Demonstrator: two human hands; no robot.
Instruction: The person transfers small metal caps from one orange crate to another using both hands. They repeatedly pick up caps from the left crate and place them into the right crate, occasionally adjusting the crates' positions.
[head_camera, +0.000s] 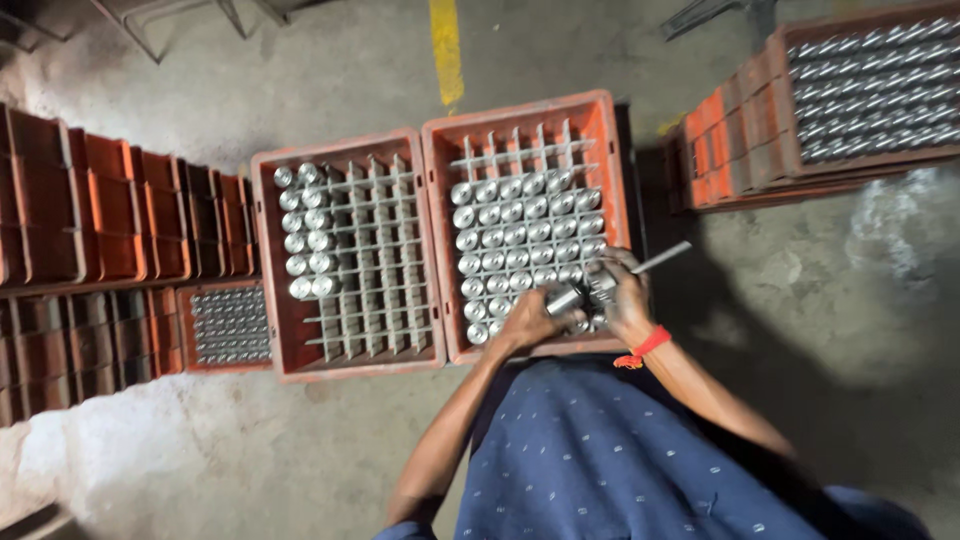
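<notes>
The left hand is closing around a short metal cylinder, holding it just above the near right corner of the right orange crate. The right hand is gripping a thin metal rod whose tip is meeting the cylinder. Shiny cylinders are filling this crate's grid, while the left orange crate beside it is holding only two columns, both sitting on the concrete floor.

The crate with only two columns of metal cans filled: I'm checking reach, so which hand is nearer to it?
Left. The left hand is over the fuller crate near their shared wall; the right hand is farther right from the two-column crate.
</notes>
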